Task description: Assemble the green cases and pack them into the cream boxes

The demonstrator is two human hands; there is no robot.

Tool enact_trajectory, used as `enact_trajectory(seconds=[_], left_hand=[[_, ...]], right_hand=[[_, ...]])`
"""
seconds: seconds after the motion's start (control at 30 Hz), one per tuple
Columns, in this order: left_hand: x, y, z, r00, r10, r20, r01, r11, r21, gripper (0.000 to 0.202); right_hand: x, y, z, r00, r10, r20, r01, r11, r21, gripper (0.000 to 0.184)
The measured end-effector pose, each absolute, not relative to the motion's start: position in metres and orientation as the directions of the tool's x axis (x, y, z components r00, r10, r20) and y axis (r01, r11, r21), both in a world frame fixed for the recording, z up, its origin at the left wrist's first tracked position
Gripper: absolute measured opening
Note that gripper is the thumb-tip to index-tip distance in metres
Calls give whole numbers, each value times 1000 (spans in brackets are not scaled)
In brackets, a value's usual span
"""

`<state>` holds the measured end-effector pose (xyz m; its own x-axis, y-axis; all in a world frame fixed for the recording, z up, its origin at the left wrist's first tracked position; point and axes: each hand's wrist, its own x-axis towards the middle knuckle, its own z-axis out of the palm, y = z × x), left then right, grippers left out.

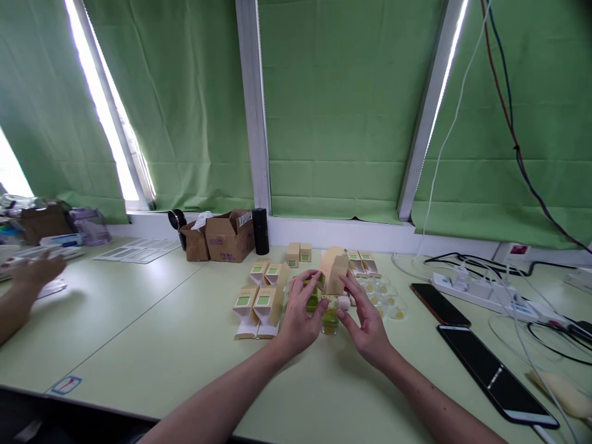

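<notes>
At a pale green worktable (152, 345), a person's left hand (300, 317) and right hand (366, 324) close their fingertips on a small tan cardboard carton (333, 270), holding it tilted just above the tabletop, the left pinching its lower left edge and the right gripping its right side. A small green glass jar (330, 322) stands on the table between the two hands, directly below the carton; a second green jar (312, 301) sits against the left fingers, though whether they grip it cannot be told. A white round cap (343, 302) lies just beside the right thumb.

To the left stand rows of tan cartons with green square labels (259, 303); to the right lie clear plastic cups with yellow centres (386, 303). Farther right are two black phones (439, 304) (494, 373) and a white power strip (481, 291) amid cables. Brown cardboard boxes (230, 237) and a black cylinder (260, 231) stand by the window under green curtains (342, 105). A co-worker's hand (36, 271) rests at the far left.
</notes>
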<state>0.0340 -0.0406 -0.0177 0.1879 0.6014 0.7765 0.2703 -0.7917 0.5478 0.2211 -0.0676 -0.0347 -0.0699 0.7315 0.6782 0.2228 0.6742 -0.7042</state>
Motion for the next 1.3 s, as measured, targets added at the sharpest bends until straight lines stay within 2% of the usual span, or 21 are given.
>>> enact_trajectory(seconds=[0.17, 0.47, 0.53, 0.6, 0.7, 0.83, 0.93, 1.1, 1.2, 1.3], left_hand=[[32, -36, -22, 128, 641, 757, 263, -758, 597, 54], [33, -29, -23, -22, 755, 655, 238, -633, 737, 66], [32, -27, -21, -62, 774, 630, 222, -605, 765, 62], [31, -26, -19, -87, 793, 602, 190, -580, 792, 59], [28, -25, -16, -89, 822, 563, 111, -553, 826, 60], [25, -27, -15, -76, 845, 529, 28, -529, 848, 61], [25, -29, -14, -35, 855, 517, -16, -518, 855, 62], [25, -35, -11, 122, 837, 534, -13, -536, 844, 58], [24, -38, -7, 248, 816, 522, 32, -546, 837, 54], [23, -39, -4, 383, 814, 436, 119, -512, 851, 53]], right_hand=[[221, -70, -31, -151, 660, 736, 195, 750, -632, 65], [220, -74, -32, -285, 599, 749, 296, 798, -525, 66], [220, -73, -32, -277, 582, 765, 311, 807, -501, 61], [221, -71, -33, -244, 571, 784, 346, 806, -480, 49], [222, -66, -35, -210, 612, 763, 453, 752, -478, 29], [223, -62, -35, -297, 731, 615, 657, 624, -424, 37], [223, -62, -32, -321, 791, 522, 766, 540, -347, 34], [232, -59, -20, -261, 849, 459, 867, 415, -275, 28], [239, -58, -13, -252, 871, 421, 893, 377, -246, 28], [243, -57, -8, -256, 882, 396, 899, 367, -237, 23]])
